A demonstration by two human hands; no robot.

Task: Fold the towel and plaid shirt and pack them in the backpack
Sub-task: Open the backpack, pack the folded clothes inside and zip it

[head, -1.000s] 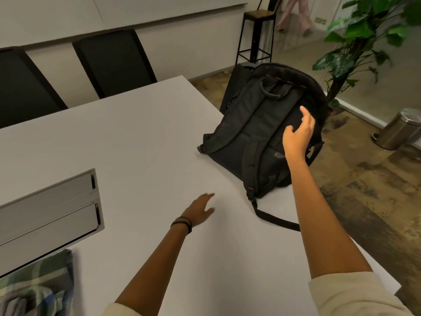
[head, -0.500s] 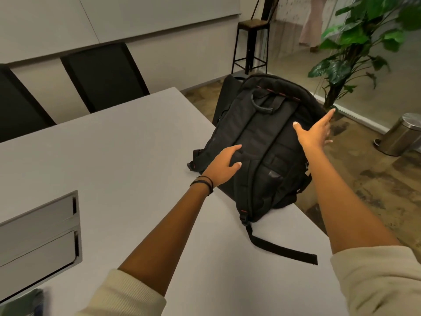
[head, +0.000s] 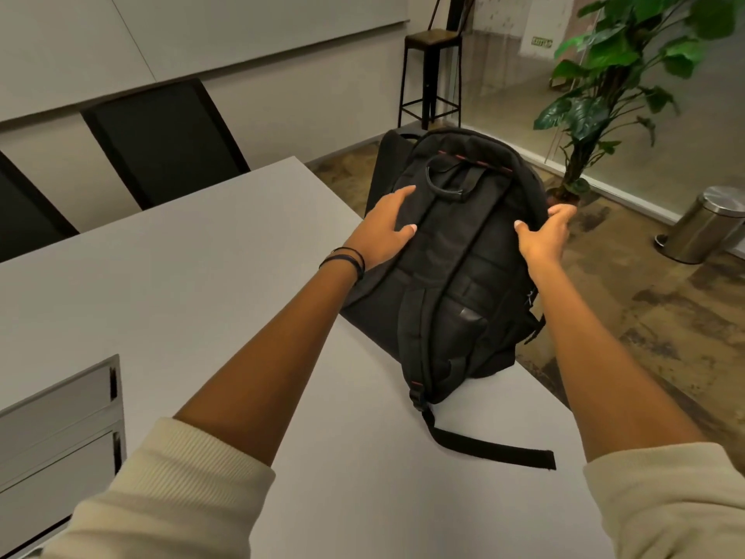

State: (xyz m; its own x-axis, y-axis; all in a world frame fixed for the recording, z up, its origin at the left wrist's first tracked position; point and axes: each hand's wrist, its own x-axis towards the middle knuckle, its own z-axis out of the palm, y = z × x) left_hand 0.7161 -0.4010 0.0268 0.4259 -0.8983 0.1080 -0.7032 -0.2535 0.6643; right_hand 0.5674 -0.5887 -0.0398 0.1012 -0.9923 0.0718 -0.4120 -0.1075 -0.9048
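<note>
left hand (head: 385, 227) resting, right hand (head: 542, 240) gripping backpack (head: 443, 284)

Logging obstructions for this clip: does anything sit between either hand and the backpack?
Nothing visible does. The left hand rests flat on the backpack, and the right hand grips its right edge.

the backpack (head: 451, 276) lies on the table (head: 201, 276) at its far right corner, shoulder straps upward (a loose strap end (head: 492, 449) trails toward the near edge). the left hand (head: 387, 227) rests on its upper left and the right hand (head: 544, 236) grips its upper right side. a metal hatch (head: 60, 417) sits in the tabletop at near left. chairs (head: 161, 143) stand behind the table; a stool (head: 431, 70), potted plant (head: 612, 86) and pedal bin (head: 705, 223) stand on the floor beyond and to the right.
</note>
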